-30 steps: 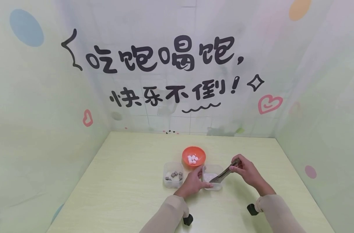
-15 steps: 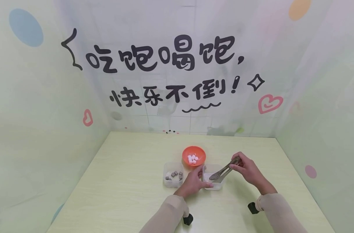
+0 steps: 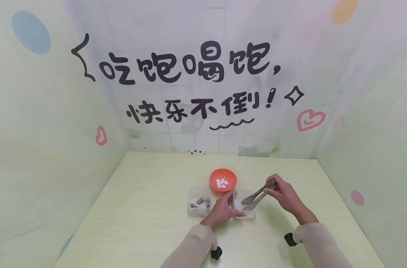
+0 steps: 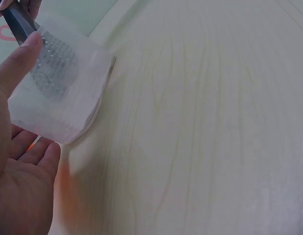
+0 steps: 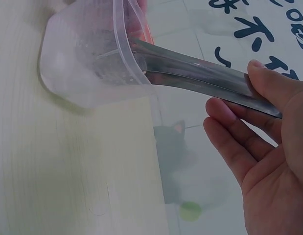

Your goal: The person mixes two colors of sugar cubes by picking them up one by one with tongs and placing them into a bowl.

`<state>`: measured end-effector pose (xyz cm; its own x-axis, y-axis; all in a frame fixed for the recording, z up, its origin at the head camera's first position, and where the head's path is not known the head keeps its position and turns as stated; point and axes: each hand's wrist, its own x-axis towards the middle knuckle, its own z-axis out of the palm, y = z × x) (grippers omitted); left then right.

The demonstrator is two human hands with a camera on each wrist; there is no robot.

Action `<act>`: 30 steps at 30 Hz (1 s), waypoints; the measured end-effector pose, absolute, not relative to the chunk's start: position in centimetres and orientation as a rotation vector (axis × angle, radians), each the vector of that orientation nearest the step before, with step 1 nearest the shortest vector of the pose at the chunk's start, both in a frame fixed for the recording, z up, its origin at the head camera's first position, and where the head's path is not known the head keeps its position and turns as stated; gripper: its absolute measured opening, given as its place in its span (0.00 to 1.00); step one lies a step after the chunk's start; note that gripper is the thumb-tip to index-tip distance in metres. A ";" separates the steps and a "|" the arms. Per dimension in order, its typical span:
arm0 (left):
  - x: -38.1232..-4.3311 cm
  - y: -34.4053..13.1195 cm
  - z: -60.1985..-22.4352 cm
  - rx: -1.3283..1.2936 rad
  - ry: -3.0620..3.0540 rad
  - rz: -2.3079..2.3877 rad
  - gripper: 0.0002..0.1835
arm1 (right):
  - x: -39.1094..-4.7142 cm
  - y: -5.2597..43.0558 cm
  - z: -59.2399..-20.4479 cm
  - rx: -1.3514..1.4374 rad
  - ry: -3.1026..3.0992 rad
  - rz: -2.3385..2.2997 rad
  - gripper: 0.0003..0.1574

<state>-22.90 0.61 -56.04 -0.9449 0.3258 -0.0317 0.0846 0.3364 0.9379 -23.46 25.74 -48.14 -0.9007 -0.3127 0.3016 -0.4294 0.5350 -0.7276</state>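
My left hand [image 3: 223, 211] holds a clear plastic container [image 3: 250, 214] by its left side. In the left wrist view its thumb [image 4: 16, 66] lies along one side and the fingers reach around the other. The right hand [image 3: 286, 197] pinches a pair of metal tongs [image 3: 261, 191] between thumb and fingers. Their perforated ends slant down into the container and stand apart. Through the cloudy wall in the left wrist view one dotted end of the tongs [image 4: 56, 63] shows. The right wrist view has the tongs' handles [image 5: 200, 76] crossing the container's rim.
An orange bowl [image 3: 214, 178] with several white marshmallow-like pieces stands just behind the left hand. Left of that hand is another clear container [image 3: 199, 213] with several small brown cubes. A printed backdrop [image 3: 203, 141] rises along the table's back edge and both sides.
The tongs' ends have spread apart, and their upper end has risen a little inside the container. My right hand has lifted slightly, while the left hand and the containers stay in place.
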 end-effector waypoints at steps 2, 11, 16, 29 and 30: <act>-22.9 0.6 -56.1 0.371 2.385 1.656 0.54 | -23.4 25.8 -48.1 0.654 -2.633 1.331 0.13; -23.0 0.6 -56.2 0.380 2.386 1.662 0.54 | -23.4 25.6 -47.7 0.668 -2.692 1.361 0.14; -22.9 0.7 -56.3 0.372 2.390 1.657 0.54 | -23.4 25.7 -47.8 0.650 -2.705 1.353 0.14; -23.0 0.8 -56.1 0.343 2.401 1.639 0.54 | -23.4 25.7 -48.1 0.620 -2.717 1.296 0.13; -23.0 0.8 -56.2 0.343 2.401 1.639 0.54 | -23.4 25.7 -48.2 0.614 -2.711 1.304 0.12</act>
<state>-22.97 0.78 -56.16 -0.9500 0.3089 -0.0445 0.0710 0.3529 0.9330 -23.35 25.68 -48.25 -0.9177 -0.3222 0.2325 -0.3828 0.5599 -0.7349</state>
